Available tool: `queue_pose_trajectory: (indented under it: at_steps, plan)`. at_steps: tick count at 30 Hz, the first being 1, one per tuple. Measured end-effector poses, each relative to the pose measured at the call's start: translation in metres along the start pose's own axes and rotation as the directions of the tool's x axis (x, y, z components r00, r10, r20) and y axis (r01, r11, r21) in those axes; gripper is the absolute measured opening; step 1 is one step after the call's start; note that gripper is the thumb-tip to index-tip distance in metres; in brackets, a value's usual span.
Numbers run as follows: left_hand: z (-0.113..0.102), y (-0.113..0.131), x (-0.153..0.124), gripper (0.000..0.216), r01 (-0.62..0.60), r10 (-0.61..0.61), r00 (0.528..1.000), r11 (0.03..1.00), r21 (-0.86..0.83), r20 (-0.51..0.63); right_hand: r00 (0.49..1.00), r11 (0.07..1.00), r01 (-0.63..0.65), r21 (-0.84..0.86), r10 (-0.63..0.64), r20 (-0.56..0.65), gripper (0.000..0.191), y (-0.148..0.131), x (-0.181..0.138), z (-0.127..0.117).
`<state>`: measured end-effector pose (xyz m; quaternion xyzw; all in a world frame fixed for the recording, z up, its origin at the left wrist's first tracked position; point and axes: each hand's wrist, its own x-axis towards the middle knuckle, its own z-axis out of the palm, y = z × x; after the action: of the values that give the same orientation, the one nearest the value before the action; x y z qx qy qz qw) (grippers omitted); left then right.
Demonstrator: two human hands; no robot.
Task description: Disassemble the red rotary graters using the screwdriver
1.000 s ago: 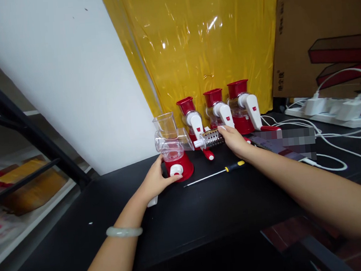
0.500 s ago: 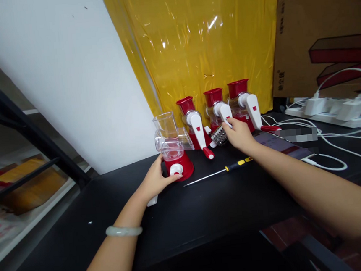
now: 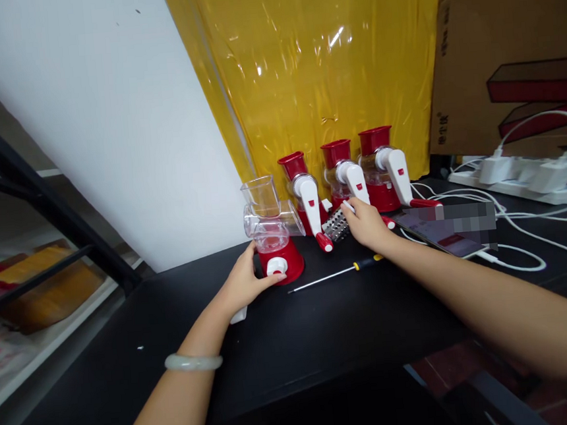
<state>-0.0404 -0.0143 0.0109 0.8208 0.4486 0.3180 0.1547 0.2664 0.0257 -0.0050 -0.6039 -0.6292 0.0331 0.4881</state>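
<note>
My left hand (image 3: 246, 280) grips the red base of a clear-bodied grater (image 3: 271, 230) that has no drum or crank, standing on the black table (image 3: 323, 328). My right hand (image 3: 366, 224) is closed on a metal grater drum (image 3: 336, 224), held low just right of that grater and in front of three assembled red-and-white graters (image 3: 342, 174) lined up against the yellow plastic sheet. A screwdriver (image 3: 336, 273) with a yellow-black handle lies on the table under my right wrist.
A phone (image 3: 439, 235) with a white cable lies right of my hand. A white power strip with chargers (image 3: 513, 176) and cardboard boxes (image 3: 512, 53) stand at the back right. A black metal rack (image 3: 24, 195) rises on the left.
My right hand drew the metal drum back from the clear grater, tilted it up toward the assembled graters, and now holds it lower near the table. The left hand stayed put.
</note>
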Motion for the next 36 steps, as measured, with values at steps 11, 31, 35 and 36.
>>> queue_pose_trajectory:
  at_steps: [11,31,35,36]
  plan:
    - [-0.001,0.002,0.0,0.084,0.023,-0.023,1.0,1.0,0.008,0.004,0.966,0.972,-0.23,0.058,0.22,0.139,0.027,0.01,0.005,0.013]
    - [-0.002,-0.001,0.001,0.081,0.003,-0.004,1.0,0.997,0.074,0.016,0.976,0.989,-0.126,-0.084,0.138,0.171,0.025,0.009,0.003,0.007]
    - [-0.003,-0.003,0.0,0.078,0.025,-0.025,1.0,0.989,0.144,0.0,0.987,0.992,-0.029,-0.123,0.049,0.156,0.022,0.008,0.001,0.008]
    - [-0.004,-0.003,-0.001,0.077,0.031,-0.032,1.0,0.986,0.165,-0.001,0.988,0.991,-0.009,-0.136,0.029,0.15,0.022,0.007,0.0,0.009]
